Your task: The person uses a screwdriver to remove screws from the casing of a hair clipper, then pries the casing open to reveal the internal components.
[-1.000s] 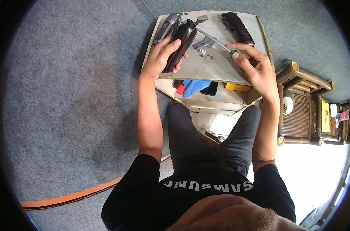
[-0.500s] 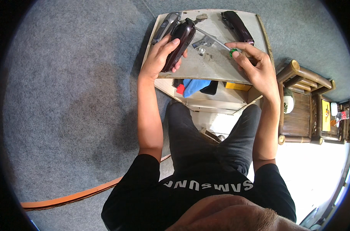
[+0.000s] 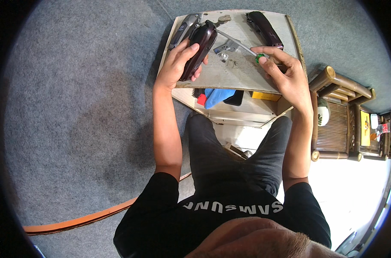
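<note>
the dark maroon hair clipper (image 3: 199, 49) lies on the far-left part of the small table (image 3: 242, 77), gripped by the left hand (image 3: 178, 64). the right hand (image 3: 285, 73) pinches a green-handled screwdriver (image 3: 242, 46), tip near the clipper: seemingly the unscrewing step, calling for steady tip alignment.

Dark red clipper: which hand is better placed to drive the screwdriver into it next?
Right, probably. The right hand grips the green-handled screwdriver, tip angled toward the dark red clipper, while the left hand steadies it.
</note>
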A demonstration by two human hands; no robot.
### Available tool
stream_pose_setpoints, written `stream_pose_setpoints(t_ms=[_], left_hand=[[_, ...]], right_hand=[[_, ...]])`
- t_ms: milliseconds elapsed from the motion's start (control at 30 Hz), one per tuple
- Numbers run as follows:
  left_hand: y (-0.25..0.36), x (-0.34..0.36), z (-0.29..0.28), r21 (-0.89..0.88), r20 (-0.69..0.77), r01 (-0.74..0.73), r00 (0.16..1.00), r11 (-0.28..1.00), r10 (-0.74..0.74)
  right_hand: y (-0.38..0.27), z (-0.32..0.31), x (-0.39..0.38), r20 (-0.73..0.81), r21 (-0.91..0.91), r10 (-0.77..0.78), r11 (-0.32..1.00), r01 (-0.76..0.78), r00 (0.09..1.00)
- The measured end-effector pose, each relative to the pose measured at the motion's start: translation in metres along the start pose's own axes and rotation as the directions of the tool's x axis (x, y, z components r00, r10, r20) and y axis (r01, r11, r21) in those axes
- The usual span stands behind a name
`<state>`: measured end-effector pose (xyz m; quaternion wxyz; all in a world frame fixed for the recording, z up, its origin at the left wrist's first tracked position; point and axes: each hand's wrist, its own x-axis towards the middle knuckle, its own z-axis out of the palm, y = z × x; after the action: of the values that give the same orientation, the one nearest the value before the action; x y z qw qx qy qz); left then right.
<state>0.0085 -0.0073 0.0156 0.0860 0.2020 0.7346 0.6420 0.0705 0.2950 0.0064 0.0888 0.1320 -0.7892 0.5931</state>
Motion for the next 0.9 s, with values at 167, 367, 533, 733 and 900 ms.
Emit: stream_pose_setpoints(t_ms=[167,367,533,733,900], left_hand=[[-0.004,0.001,-0.002,-0.041,-0.013,0.013,1.0,0.999,-0.013],[-0.003,0.001,-0.001,0.01,0.005,-0.002,1.0,1.0,0.002],[-0.004,0.001,-0.002,-0.031,-0.007,0.001,1.0,1.0,-0.002],[-0.002,-0.002,0.002,0.039,-0.027,-0.036,0.999,0.999,0.038],[0.0,-0.003,0.005,0.078,-0.064,-0.006,0.998,0.997,0.011]], right_hand=[[0.002,0.001,0.001,0.001,-0.002,-0.014,1.0,0.014,1.0],[0.001,0.0,0.0,0.016,-0.013,0.004,1.0,-0.004,1.0],[0.006,-0.003,0.002,0.043,0.053,-0.032,0.998,0.03,0.999],[0.001,-0.011,0.004,0.152,0.216,0.109,0.966,-0.141,0.982],[-0.001,-0.012,0.006,0.177,0.235,0.174,0.948,-0.214,0.969]])
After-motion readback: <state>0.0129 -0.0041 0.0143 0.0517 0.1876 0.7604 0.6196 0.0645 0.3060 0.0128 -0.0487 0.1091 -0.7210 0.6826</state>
